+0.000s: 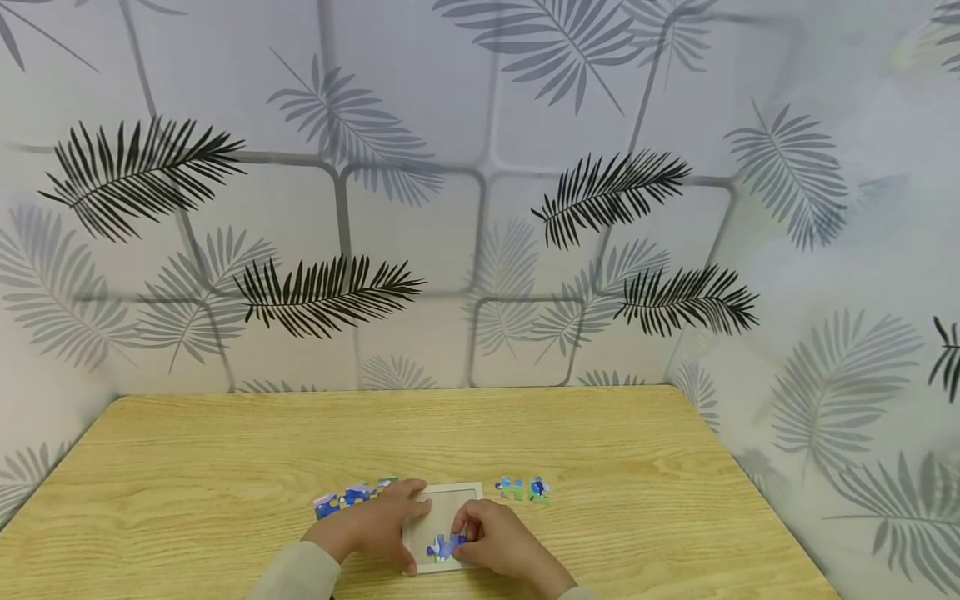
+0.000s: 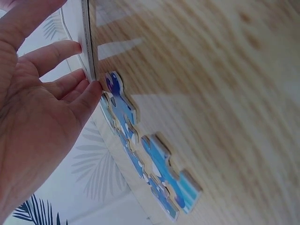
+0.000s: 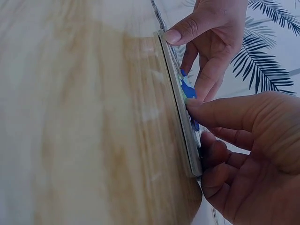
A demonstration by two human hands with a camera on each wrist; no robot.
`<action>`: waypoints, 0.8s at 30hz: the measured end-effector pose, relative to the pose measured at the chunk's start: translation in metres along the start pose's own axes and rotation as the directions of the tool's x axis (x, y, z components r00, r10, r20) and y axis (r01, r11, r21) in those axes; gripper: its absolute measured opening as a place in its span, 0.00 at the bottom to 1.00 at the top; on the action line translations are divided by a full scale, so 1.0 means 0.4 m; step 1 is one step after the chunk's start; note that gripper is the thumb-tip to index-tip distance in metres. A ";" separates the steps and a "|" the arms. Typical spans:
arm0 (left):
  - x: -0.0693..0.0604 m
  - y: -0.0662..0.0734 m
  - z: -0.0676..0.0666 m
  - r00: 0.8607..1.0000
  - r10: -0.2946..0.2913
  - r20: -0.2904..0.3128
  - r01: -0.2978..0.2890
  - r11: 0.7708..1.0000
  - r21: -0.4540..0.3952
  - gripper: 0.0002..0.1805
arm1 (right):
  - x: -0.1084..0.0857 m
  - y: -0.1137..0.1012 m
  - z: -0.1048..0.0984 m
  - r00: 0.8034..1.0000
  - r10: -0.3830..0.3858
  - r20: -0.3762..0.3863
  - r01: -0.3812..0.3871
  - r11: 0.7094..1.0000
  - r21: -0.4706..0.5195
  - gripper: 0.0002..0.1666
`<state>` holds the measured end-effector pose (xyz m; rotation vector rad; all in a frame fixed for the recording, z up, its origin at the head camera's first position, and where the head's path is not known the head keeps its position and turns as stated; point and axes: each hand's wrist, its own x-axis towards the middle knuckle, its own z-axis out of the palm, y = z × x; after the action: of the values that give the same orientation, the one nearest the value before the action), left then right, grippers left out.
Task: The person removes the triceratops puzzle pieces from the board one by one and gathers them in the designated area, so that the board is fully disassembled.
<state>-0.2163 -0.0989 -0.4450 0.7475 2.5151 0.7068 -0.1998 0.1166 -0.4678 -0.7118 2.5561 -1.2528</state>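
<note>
A small pale wooden puzzle tray (image 1: 442, 500) lies on the table. My left hand (image 1: 378, 521) holds it by its left side, thumb at the near edge and fingers towards the far edge. In the left wrist view, fingers of that hand (image 2: 51, 93) touch the tray's edge. My right hand (image 1: 498, 537) pinches a blue-and-purple jigsaw piece (image 1: 444, 547) low in the tray. From the right wrist view, the right thumb and fingers (image 3: 220, 110) are at the blue piece (image 3: 188, 89), partly covering it. Whether several pieces join there I cannot tell.
Loose jigsaw pieces (image 1: 356, 494) lie left of the tray, partly behind the left hand. More blue and green pieces (image 1: 538, 489) lie to its right. The wooden table (image 1: 225, 450) meets a leaf-patterned wall (image 1: 420, 350) at the back.
</note>
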 end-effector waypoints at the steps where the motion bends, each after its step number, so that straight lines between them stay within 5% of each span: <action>1: -0.001 0.000 0.000 1.000 0.003 0.000 -0.003 1.000 0.001 0.44 | 0.000 0.000 0.000 1.000 0.000 -0.002 0.000 1.000 0.002 0.11; 15: 0.002 0.002 -0.003 1.000 -0.011 0.012 0.011 1.000 -0.015 0.43 | 0.010 -0.002 0.002 0.998 0.034 -0.057 -0.033 0.999 0.006 0.07; 24: 0.002 0.001 -0.004 1.000 -0.014 0.010 0.014 1.000 -0.013 0.43 | 0.011 -0.005 0.001 0.998 0.049 -0.048 -0.044 0.994 0.099 0.05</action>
<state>-0.2174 -0.0986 -0.4438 0.7268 2.5020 0.7128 -0.2027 0.1130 -0.4663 -0.6053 2.5145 -1.3865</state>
